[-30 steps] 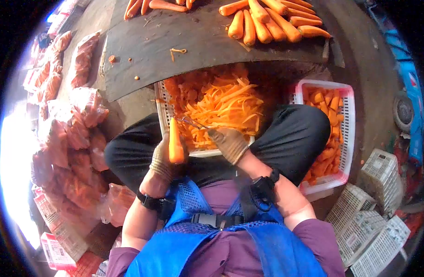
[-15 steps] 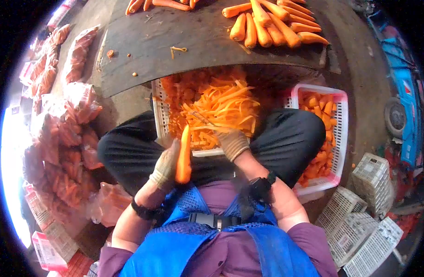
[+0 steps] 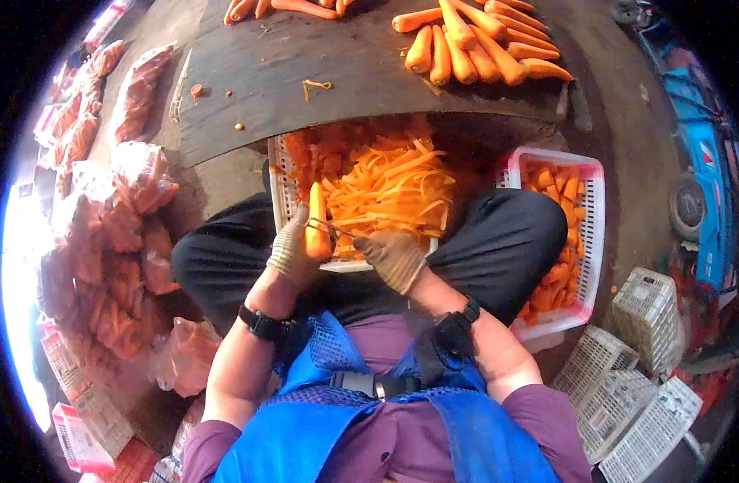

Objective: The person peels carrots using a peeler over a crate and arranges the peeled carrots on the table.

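A carrot (image 3: pixel 317 221) stands nearly upright in my gloved left hand (image 3: pixel 294 248), over the near left edge of a white basket (image 3: pixel 286 189). My gloved right hand (image 3: pixel 393 258) is closed on the handle of a thin metal peeler (image 3: pixel 334 229), whose head touches or lies close against the carrot's right side. Orange carrot peelings (image 3: pixel 393 185) fill the basket between my knees. Behind it, whole carrots (image 3: pixel 466 48) lie in a pile on a dark board (image 3: pixel 273 80).
A pink-rimmed basket (image 3: pixel 599 233) with carrot pieces stands right of my right knee. Bagged carrots (image 3: pixel 116 274) are heaped at left. Empty white crates (image 3: pixel 647 314) stand at lower right, and a blue vehicle (image 3: pixel 707 177) is at far right.
The carrot and my left hand have moved up and forward over the basket edge. The peeler has swung from above the peelings to the carrot's side.
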`<state>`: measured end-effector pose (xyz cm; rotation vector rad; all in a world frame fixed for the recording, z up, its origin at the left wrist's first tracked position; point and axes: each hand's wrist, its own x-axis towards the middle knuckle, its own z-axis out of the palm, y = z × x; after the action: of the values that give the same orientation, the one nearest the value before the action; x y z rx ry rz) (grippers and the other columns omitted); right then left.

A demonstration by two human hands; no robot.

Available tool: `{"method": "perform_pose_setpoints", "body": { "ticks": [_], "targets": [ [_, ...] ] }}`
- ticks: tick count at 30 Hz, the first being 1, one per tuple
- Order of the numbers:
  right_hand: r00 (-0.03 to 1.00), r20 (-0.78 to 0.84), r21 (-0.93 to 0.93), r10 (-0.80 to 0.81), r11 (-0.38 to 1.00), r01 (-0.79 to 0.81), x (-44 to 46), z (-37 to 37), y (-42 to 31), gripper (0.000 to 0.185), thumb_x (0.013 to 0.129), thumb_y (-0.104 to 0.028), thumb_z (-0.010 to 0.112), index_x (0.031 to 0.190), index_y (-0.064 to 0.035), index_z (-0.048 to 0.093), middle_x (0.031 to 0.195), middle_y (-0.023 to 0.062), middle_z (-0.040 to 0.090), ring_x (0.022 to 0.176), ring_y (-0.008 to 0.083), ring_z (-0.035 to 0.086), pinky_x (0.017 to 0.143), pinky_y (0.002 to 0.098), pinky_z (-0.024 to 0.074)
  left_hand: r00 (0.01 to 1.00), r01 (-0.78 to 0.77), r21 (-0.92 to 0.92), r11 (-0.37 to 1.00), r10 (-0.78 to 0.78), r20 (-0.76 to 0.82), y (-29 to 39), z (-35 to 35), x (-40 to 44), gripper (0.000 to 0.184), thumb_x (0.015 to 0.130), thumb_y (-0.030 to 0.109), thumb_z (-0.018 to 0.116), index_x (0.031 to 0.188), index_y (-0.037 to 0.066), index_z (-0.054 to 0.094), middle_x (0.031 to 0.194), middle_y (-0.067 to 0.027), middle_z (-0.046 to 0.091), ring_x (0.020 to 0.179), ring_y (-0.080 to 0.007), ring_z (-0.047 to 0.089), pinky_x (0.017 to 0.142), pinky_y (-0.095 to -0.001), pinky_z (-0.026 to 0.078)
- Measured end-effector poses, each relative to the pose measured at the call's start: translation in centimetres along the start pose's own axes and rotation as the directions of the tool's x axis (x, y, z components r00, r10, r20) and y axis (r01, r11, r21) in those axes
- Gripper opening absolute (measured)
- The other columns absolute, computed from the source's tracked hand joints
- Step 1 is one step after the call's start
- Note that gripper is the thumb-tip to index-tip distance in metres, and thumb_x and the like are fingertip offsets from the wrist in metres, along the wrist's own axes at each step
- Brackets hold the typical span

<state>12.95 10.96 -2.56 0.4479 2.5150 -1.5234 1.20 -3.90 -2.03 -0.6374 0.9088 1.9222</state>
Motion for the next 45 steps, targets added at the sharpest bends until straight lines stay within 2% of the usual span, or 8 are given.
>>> {"method": "perform_pose_setpoints", "body": {
  "ticks": [5, 7, 15, 22, 23, 32, 38, 45],
  "targets": [
    [0.999, -0.038, -0.124, -0.032, 0.992, 0.027, 0.0, -0.3, 0.4, 0.067, 0.081, -0.063, 0.024, 0.071, -0.0070, 0.059, 0.065, 0.0189, 0.055, 0.063, 0.0377, 0.054, 0.054, 0.0449, 0.0402, 0.994, -0.081, 0.246, 0.966, 0.095, -0.046, 0.0, 4.1, -1.8, 0.037, 0.089, 0.030, 0.044, 0.113, 0.002, 0.045, 0.103, -0.0104, 0.054, 0.090, -0.0184, 0.053, 0.081, -0.0267, 0.042],
    [0.995, -0.097, -0.150, 0.007, 0.988, -0.021, 0.0, -0.7, 0.0, 0.069, 0.080, -0.065, 0.022, 0.070, -0.0073, 0.059, 0.066, 0.0186, 0.056, 0.065, 0.0375, 0.055, 0.055, 0.0448, 0.0409, 0.955, 0.221, -0.171, 0.960, -0.178, 0.238, 0.3, 1.3, -1.8, 0.035, 0.088, 0.031, 0.044, 0.108, 0.002, 0.047, 0.096, -0.0081, 0.054, 0.083, -0.0172, 0.053, 0.074, -0.0262, 0.044],
    [0.992, -0.105, -0.052, 0.066, 0.996, -0.072, 0.9, -0.2, 0.3, 0.066, 0.080, -0.064, 0.025, 0.082, -0.0090, 0.061, 0.072, 0.0178, 0.059, 0.070, 0.0368, 0.056, 0.060, 0.0438, 0.0425, 0.992, 0.104, 0.330, 0.938, -0.073, -0.104, 0.3, 0.1, -5.0, 0.034, 0.087, 0.035, 0.046, 0.099, 0.004, 0.049, 0.077, -0.0078, 0.054, 0.063, -0.0178, 0.053, 0.056, -0.0272, 0.045],
    [0.994, -0.071, 0.016, -0.080, 0.997, 0.082, -0.4, -1.0, -0.5, 0.056, 0.083, -0.054, 0.038, 0.064, -0.0035, 0.054, 0.058, 0.0174, 0.050, 0.055, 0.0320, 0.049, 0.052, 0.0390, 0.0374, 0.991, 0.125, 0.139, 0.982, -0.116, -0.066, 0.3, 1.9, -1.5, 0.030, 0.085, 0.035, 0.049, 0.098, 0.007, 0.051, 0.078, -0.0049, 0.054, 0.069, -0.0155, 0.052, 0.063, -0.0249, 0.046],
    [0.991, -0.095, 0.049, -0.099, 0.993, 0.104, -0.6, -1.0, -0.6, 0.055, 0.083, -0.052, 0.042, 0.060, -0.0020, 0.052, 0.055, 0.0168, 0.047, 0.051, 0.0295, 0.047, 0.050, 0.0369, 0.0359, 0.975, 0.216, -0.246, 0.945, -0.223, -0.003, 0.2, 0.4, 0.2, 0.030, 0.084, 0.035, 0.052, 0.096, 0.007, 0.052, 0.078, -0.0045, 0.054, 0.069, -0.0156, 0.052, 0.063, -0.0246, 0.046],
    [0.974, -0.130, -0.151, 0.187, 0.967, -0.206, -0.1, -1.0, 0.8, 0.063, 0.079, -0.063, 0.032, 0.072, -0.0077, 0.061, 0.062, 0.0159, 0.056, 0.059, 0.0333, 0.055, 0.052, 0.0402, 0.0406, 0.983, 0.174, 0.662, 0.729, -0.163, -0.080, 1.7, 5.5, -9.6, 0.037, 0.086, 0.039, 0.045, 0.093, 0.005, 0.056, 0.071, -0.0008, 0.057, 0.058, -0.0098, 0.052, 0.050, -0.0211, 0.041],
    [0.982, -0.086, 0.041, 0.166, 0.986, -0.163, 1.3, 1.0, 1.9, 0.059, 0.078, -0.063, 0.033, 0.090, -0.0146, 0.064, 0.074, 0.0184, 0.060, 0.068, 0.0357, 0.057, 0.060, 0.0408, 0.0441, 0.999, -0.003, 0.508, 0.861, 0.023, -0.034, 5.4, 2.9, -7.9, 0.035, 0.084, 0.036, 0.051, 0.091, 0.002, 0.054, 0.074, -0.0041, 0.056, 0.060, -0.0140, 0.054, 0.053, -0.0234, 0.043],
    [0.989, -0.109, 0.208, 0.101, 0.975, -0.077, 0.8, -0.2, 2.9, 0.042, 0.084, -0.047, 0.041, 0.093, -0.0111, 0.062, 0.081, 0.0163, 0.061, 0.074, 0.0322, 0.058, 0.063, 0.0378, 0.0444, 0.957, -0.270, 0.917, 0.292, 0.187, 0.223, 8.2, 11.4, 2.6, 0.035, 0.080, 0.031, 0.058, 0.092, -0.001, 0.055, 0.077, -0.0035, 0.057, 0.065, -0.0138, 0.053, 0.058, -0.0254, 0.043]
  ]
}}
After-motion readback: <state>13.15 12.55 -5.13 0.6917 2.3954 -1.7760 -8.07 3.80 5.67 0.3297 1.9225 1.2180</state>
